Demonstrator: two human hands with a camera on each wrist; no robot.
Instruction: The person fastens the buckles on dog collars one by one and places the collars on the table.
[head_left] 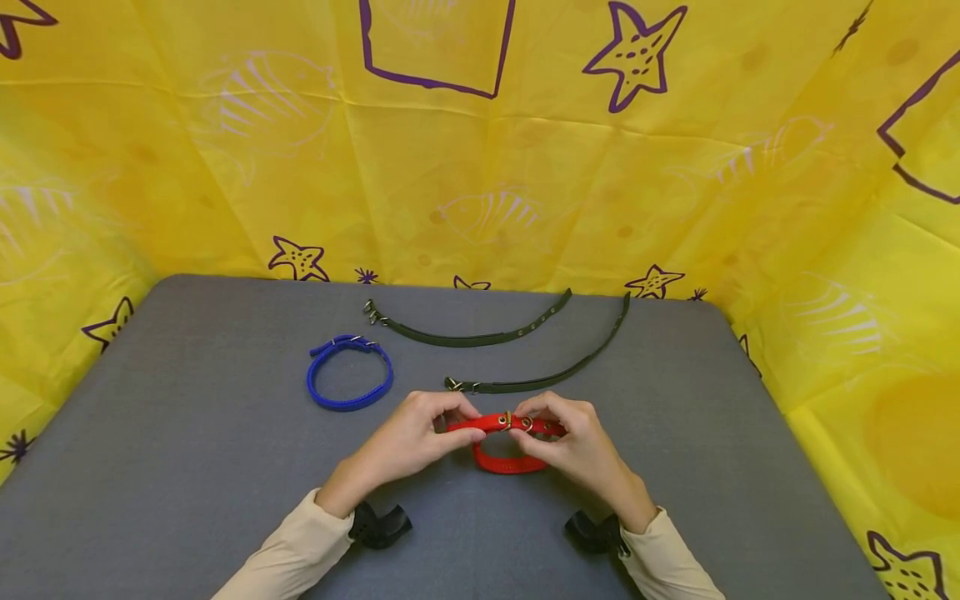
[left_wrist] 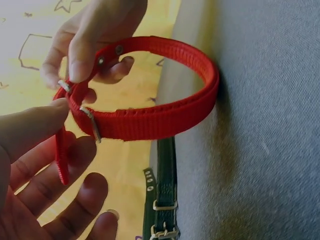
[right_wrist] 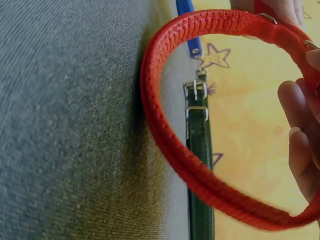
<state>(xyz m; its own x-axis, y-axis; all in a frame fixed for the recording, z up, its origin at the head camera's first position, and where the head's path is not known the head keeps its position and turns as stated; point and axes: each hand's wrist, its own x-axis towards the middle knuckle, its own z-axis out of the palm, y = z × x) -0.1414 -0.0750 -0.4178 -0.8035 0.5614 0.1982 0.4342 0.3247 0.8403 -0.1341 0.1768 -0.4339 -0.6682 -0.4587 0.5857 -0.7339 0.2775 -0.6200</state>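
A red collar (head_left: 510, 466) is bent into a closed loop between both hands, low over the table. Its metal buckle (head_left: 507, 421) faces up, with the strap passed through it. My left hand (head_left: 420, 435) pinches the strap on the left of the buckle, thumb against finger. In the left wrist view the strap's free end (left_wrist: 62, 162) hangs past those fingers. On the other side of the buckle, the right hand (head_left: 581, 437) pinches the collar near its D-ring and eyelets. The padded part of the loop (right_wrist: 159, 110) curves down toward the tabletop.
A buckled blue collar (head_left: 349, 406) lies to the left on the grey table (head_left: 187, 450). Beyond the hands lie two unbuckled dark green collars, one farther back (head_left: 457, 341) and one nearer (head_left: 517, 386). Yellow patterned cloth (head_left: 420, 158) walls the back and sides.
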